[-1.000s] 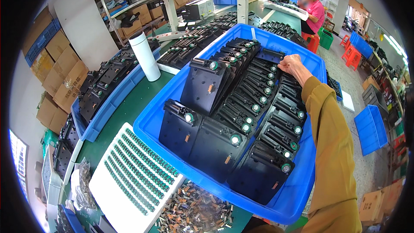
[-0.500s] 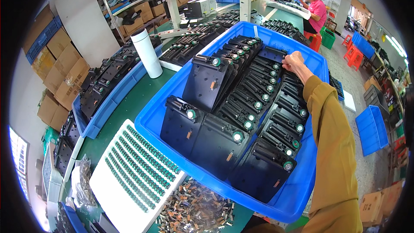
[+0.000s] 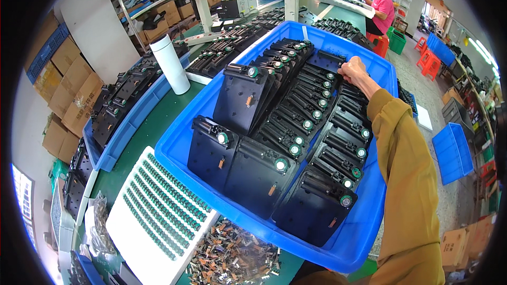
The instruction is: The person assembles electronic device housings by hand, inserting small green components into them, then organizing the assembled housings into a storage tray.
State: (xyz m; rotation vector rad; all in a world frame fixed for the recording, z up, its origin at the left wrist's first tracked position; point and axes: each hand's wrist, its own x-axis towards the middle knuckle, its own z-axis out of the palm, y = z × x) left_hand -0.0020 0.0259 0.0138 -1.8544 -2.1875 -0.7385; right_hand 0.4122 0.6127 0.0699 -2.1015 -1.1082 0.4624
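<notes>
While the right hand (image 3: 353, 69), in a mustard sleeve (image 3: 406, 179), reaches to the far end of a blue bin (image 3: 364, 232), its fingers curl beside a black panel (image 3: 328, 59); whether they grip it cannot be told. The left hand is out of view. Black plates (image 3: 253, 179), many with a round white-and-green part, overlap in rows inside the bin. To its left, on a green table (image 3: 145, 126), a white tray (image 3: 129, 232) carries lines of small green-and-black pieces, near a heap of loose parts (image 3: 232, 253) and an upright white cylinder (image 3: 170, 66)
</notes>
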